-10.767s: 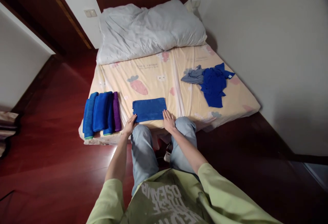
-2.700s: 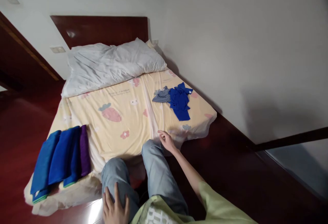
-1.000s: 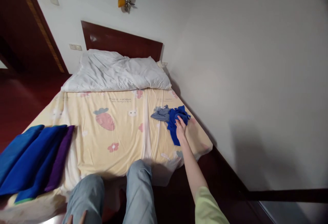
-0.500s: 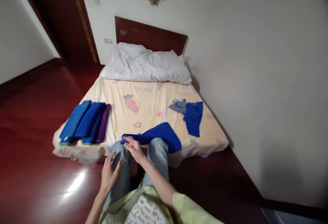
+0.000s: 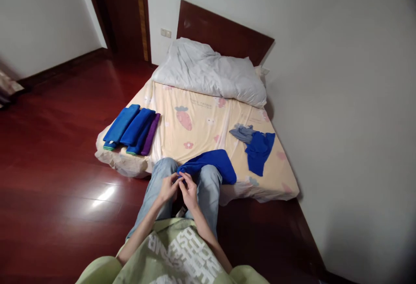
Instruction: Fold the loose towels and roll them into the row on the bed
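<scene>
A crumpled blue towel [image 5: 211, 165] lies across my right knee and the near edge of the bed [image 5: 198, 134]. My left hand [image 5: 168, 186] and my right hand [image 5: 189, 190] meet over my lap, each pinching the towel's near corner with closed fingers. Folded blue and purple towels [image 5: 131, 129] lie in a row at the bed's left front corner. A loose blue cloth [image 5: 259, 150] and a grey cloth [image 5: 242, 133] lie on the right side of the bed.
A white pillow and duvet [image 5: 209, 72] lie at the dark headboard. The white wall runs along the bed's right side. Shiny red wooden floor [image 5: 58, 158] spreads to the left, with a doorway at the back.
My right hand took a blue towel from the pile on the right and drew it onto my knee. My left hand left my knee and joined it at the towel's corner.
</scene>
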`<state>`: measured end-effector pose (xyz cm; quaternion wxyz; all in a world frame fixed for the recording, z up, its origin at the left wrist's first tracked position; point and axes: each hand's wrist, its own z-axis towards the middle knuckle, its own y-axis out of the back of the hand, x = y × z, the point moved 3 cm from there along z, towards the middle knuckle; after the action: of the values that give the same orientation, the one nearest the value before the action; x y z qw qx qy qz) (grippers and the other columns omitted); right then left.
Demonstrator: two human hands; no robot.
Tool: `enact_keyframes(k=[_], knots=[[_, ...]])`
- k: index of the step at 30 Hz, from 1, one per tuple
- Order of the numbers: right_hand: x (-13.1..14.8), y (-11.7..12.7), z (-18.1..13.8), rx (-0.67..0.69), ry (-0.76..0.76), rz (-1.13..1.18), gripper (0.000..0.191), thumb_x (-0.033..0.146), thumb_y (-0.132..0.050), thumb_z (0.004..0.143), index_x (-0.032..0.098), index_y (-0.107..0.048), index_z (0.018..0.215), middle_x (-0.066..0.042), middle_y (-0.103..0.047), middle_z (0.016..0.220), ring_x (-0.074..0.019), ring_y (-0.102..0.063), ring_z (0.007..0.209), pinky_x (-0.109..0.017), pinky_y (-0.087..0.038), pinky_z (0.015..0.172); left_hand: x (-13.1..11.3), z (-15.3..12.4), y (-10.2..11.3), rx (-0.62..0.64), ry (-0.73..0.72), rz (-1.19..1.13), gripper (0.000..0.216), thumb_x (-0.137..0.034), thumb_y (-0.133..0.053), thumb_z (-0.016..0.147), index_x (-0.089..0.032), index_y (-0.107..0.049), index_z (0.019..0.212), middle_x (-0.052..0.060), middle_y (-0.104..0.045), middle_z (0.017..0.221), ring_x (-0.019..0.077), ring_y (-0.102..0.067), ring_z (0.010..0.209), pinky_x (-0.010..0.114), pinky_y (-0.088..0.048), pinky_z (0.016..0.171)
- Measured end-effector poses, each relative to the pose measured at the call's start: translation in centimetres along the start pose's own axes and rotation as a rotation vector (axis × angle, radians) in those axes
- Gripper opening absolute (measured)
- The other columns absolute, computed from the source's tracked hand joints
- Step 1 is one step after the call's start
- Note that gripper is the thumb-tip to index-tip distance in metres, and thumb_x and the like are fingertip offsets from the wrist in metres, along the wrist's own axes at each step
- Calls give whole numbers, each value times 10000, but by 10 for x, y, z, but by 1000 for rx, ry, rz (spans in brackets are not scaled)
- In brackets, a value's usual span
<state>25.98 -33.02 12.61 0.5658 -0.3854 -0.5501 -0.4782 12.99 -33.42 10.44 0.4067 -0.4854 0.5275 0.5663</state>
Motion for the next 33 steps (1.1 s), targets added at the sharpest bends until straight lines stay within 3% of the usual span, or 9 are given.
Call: enact_keyframes(k=[3,6,9,12,16,23,27,30,33], knots=[[-3,5,-1,-53,27,-77,465,344,-645,892,279,-638,1353,-72,-603,1420,-269,-519,1353,-468,-357,1204,-15,5,4,-55,36,-114,329,-528,-621,836,-222,-718,908,58,-741,835,239,-695,778,350,-556,737],[-7,8,9,-70,50,-141,543,346,-711,834,257,-609,1360,-96,-603,1417,-280,-534,1338,-469,-389,1175,-41,16,10,-110,32,-289,359,-568,-680,799,-227,-650,908,16,-687,730,196,-663,686,317,-549,665],[-4,14,28,-140,78,-222,406,357,-675,853,218,-658,1234,-127,-677,1256,-282,-619,1185,-450,-471,1072,-75,30,18,-126,-21,-473,429,-550,-754,763,-235,-558,977,-48,-611,659,136,-617,614,260,-533,628],[10,24,50,-248,149,-329,246,290,-586,872,221,-690,1084,-125,-701,1106,-270,-636,1073,-425,-482,1025,-111,42,33,-224,-123,-621,479,-518,-787,768,-236,-505,1035,-74,-580,677,99,-611,624,231,-544,653],[38,41,79,-323,238,-438,269,208,-530,841,202,-693,1055,-137,-700,1075,-269,-633,1046,-411,-479,1007,-143,48,50,-339,-229,-686,436,-488,-797,781,-209,-573,1030,-26,-638,812,110,-659,731,275,-593,725],[116,91,141,-452,554,-582,245,159,-481,839,193,-712,914,-112,-725,941,-236,-675,949,-393,-526,952,-162,46,66,-547,-331,-760,394,-486,-824,755,-172,-672,939,11,-668,871,119,-673,745,318,-636,753],[171,106,149,-480,748,-626,260,168,-492,881,191,-713,1016,-118,-720,1022,-233,-675,1034,-423,-509,1024,-178,49,81,-608,-427,-800,353,-466,-808,791,-206,-666,983,-21,-639,849,101,-673,746,322,-632,809],[190,106,138,-469,732,-561,253,228,-509,925,182,-684,1102,-124,-706,1098,-235,-664,1096,-429,-495,1049,-181,52,95,-650,-464,-813,344,-464,-788,818,-226,-653,1026,-26,-632,865,111,-691,797,330,-613,867],[181,98,127,-249,560,-426,276,336,-589,934,180,-655,1152,-114,-700,1125,-215,-676,1037,-368,-537,961,-164,57,106,-686,-431,-843,361,-456,-770,837,-240,-631,1089,-16,-642,898,124,-700,850,342,-589,921]])
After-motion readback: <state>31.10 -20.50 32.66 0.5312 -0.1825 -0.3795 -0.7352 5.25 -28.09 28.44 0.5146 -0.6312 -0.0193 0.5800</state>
